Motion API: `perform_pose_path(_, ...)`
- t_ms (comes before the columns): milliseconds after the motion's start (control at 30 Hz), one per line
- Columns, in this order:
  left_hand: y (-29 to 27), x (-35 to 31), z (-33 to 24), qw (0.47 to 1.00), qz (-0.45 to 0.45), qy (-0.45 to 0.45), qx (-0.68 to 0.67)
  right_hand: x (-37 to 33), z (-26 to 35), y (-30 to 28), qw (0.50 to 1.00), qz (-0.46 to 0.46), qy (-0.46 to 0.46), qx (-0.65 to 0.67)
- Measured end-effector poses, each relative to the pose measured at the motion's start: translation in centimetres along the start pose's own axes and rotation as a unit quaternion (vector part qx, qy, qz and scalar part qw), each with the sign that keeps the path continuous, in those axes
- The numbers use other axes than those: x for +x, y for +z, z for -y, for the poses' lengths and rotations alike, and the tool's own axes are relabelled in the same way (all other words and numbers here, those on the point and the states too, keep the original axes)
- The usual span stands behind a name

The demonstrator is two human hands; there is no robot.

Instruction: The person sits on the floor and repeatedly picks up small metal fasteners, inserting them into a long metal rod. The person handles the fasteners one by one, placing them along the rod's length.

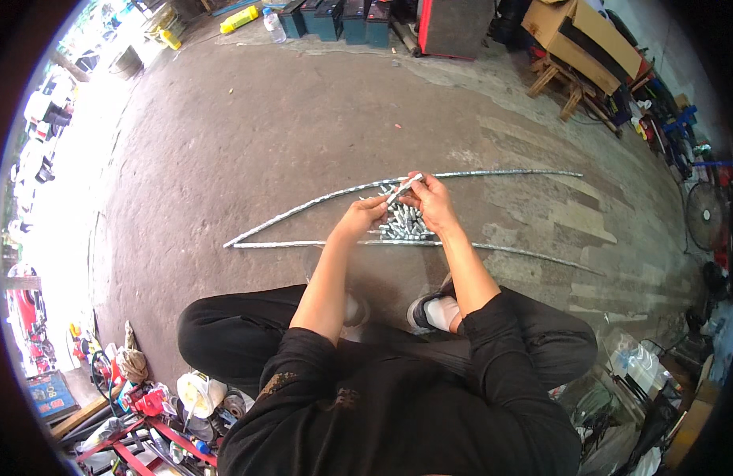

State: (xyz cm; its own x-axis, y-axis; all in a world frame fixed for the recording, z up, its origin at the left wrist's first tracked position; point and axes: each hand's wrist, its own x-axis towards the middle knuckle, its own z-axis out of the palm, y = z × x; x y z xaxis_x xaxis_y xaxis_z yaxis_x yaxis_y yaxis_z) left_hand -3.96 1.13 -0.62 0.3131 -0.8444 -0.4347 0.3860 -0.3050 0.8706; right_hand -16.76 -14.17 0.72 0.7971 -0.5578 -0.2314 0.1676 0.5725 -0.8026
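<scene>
Between my hands, a short silvery metal piece (pixel 404 190), like a bolt, is held at a slant above the floor. My left hand (pixel 363 218) pinches its lower left end with the fingertips. Closed around its upper right end is my right hand (pixel 432 205). Directly beneath lies a heap of similar silvery bolt-like pieces (pixel 407 228), partly covered by my hands. A long, thin silvery strand with a twisted look (pixel 303 204) curves behind the heap. A second such strand (pixel 287 245) runs in front of it, and their left ends nearly meet.
I sit low with bent knees, a shoe (pixel 420 314) close to the near strand. Clutter with a red metal frame (pixel 132 454) stands at lower left. Dark batteries (pixel 329 20), a red cabinet (pixel 459 30) and a cardboard box (pixel 592 40) line the back. A fan (pixel 706 216) stands right.
</scene>
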Motion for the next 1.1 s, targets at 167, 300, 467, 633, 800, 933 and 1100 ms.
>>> perform_pose_path(167,0.3,-0.5,-0.3,1.000,0.010,-0.027,-0.004,-0.4,1.6,-0.1,0.995,0.034,0.016,-0.087)
perform_pose_path(300,-0.4,0.0,0.3,0.998,0.022,-0.012,0.063,-1.1,2.6,1.1,0.988,0.033,-0.012,-0.149)
perform_pose_path(467,0.4,0.9,0.6,0.998,0.010,0.016,0.066,-0.4,1.3,0.2,0.956,-0.071,-0.089,-0.269)
perform_pose_path(633,0.8,0.8,0.3,0.998,-0.004,0.014,0.062,-0.4,1.0,0.3,0.955,-0.081,-0.111,-0.263)
perform_pose_path(800,0.8,1.4,1.5,0.996,-0.009,0.052,0.067,-0.6,1.5,0.2,0.901,-0.095,-0.120,-0.407)
perform_pose_path(933,0.4,2.0,1.9,0.991,-0.060,0.075,0.089,-0.5,1.2,0.1,0.887,-0.129,-0.060,-0.439)
perform_pose_path(1100,0.6,1.6,1.0,0.972,-0.056,0.102,0.205,-0.1,0.8,-1.3,0.879,-0.083,-0.099,-0.458)
